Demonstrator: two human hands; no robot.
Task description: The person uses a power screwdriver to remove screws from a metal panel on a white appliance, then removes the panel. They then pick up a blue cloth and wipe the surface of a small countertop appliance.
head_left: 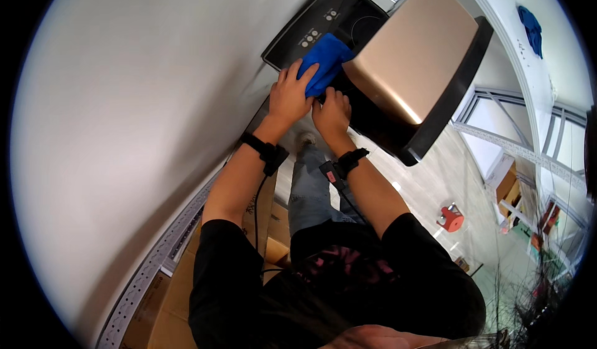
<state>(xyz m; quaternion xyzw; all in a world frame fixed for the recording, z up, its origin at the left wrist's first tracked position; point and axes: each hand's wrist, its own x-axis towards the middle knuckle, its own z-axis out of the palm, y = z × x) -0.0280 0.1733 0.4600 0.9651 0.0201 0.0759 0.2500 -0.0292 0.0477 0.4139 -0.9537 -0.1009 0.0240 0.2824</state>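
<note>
A folded blue cloth (325, 61) lies across the near edge of a black panel (320, 19) with round buttons and a ring mark, like an induction cooker. My left hand (290, 94) is closed on the cloth's near left side, its fingers spread over the fabric. Just right of it, my right hand (333, 111) has its fingers bent at the cloth's lower end, against a dark edge. What those fingers grip is hidden. To the right stands a boxy gold-coloured appliance (415, 50) with black sides, tilted in the view and close to the cloth.
A white wall (124, 100) rises along the left. Cardboard boxes (180, 287) and a perforated metal rail (140, 293) run below it. On the floor at right stands a small red object (451, 218). Metal shelving (510, 137) is farther right. Both wrists wear black straps with cables.
</note>
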